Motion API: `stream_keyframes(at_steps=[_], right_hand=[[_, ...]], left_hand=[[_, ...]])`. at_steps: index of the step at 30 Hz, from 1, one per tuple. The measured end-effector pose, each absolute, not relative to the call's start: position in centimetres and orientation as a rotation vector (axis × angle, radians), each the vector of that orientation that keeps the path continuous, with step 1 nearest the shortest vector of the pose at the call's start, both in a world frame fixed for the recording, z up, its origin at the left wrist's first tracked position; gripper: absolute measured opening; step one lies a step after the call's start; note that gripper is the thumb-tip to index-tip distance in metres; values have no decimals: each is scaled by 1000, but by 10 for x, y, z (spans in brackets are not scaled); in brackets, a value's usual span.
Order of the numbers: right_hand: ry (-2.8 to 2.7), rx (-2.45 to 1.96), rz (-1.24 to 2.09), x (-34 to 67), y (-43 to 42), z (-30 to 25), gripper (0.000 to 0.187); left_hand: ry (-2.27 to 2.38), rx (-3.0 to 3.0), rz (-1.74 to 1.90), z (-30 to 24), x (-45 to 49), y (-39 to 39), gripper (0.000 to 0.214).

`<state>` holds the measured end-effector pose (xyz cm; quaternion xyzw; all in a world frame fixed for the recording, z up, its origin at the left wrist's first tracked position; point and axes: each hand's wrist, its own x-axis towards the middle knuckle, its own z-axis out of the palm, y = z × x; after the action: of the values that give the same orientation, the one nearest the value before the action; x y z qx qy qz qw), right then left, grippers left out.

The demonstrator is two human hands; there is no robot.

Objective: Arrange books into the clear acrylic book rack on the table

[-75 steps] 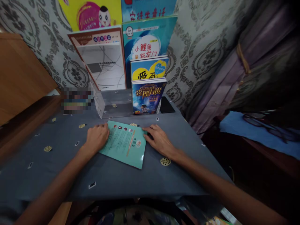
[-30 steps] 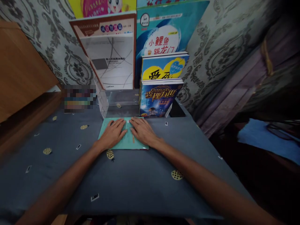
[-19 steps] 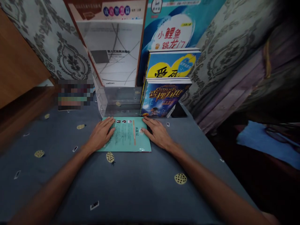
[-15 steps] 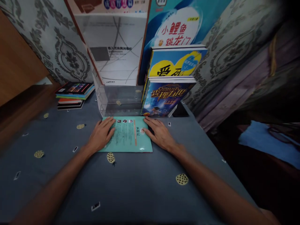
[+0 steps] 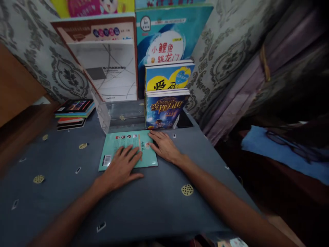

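A thin teal booklet lies flat on the grey-blue tablecloth, just in front of a clear acrylic stand. My left hand rests on the booklet's near edge with fingers spread flat. My right hand lies flat on the booklet's right edge, fingers stretched toward the stand. Neither hand grips anything.
Upright books fill the stand's right half, and larger books lean on the patterned wall behind. A stack of books lies at the left. A dark phone sits right of the stand. Curtains hang at the right, past the table edge.
My left hand has slid from the booklet's left side to its near edge. The right hand stays on the right edge. The camera view has tilted and shifted.
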<state>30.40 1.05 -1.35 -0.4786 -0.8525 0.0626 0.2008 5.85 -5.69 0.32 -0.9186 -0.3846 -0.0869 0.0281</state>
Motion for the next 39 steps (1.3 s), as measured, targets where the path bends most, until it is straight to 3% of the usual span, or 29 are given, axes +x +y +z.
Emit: stream_keyframes(at_steps=[11, 20, 39], right_hand=[[-2382, -1318, 180, 301, 11, -14, 44], [-2268, -1236, 350, 307, 9, -3, 31], [-1945, -1002, 757, 314, 14, -2, 68]], left_hand=[[-1183, -2622, -278, -9, 66, -60, 54], [-1307, -2522, -187, 7, 78, -62, 42], [-1429, -2631, -95, 48, 88, -74, 37]])
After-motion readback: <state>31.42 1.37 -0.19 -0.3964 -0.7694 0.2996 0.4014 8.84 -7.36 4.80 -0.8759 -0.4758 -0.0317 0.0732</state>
